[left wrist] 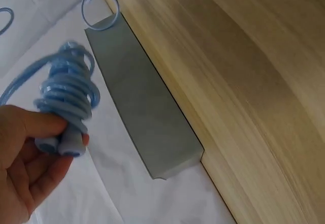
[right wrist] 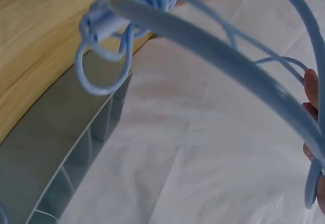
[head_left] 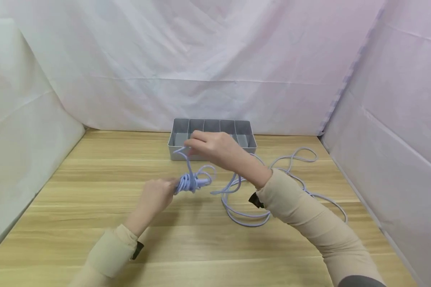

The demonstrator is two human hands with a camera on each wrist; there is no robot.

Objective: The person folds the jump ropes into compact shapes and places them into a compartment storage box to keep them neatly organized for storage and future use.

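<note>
My left hand [head_left: 157,195] grips the two pale blue handles [left wrist: 72,144] of a jump rope, side by side in the left wrist view. Several turns of the rope's cord [head_left: 186,183] are wound round the handles, and a small loop sticks out at their far end. Raised above and right of this bundle, my right hand [head_left: 217,149] pinches the cord, a stretch of which runs up from the bundle to its fingers. In the right wrist view the fingers [right wrist: 311,89] show only at the right edge, with the cord crossing close to the camera.
Loose cord [head_left: 248,225] lies in loops on the wooden table [head_left: 93,171] to the right, partly under my right forearm. A grey compartment box [head_left: 177,154] stands at the back, partly hidden by my right hand. White cloth [head_left: 215,99] hangs behind and at both sides.
</note>
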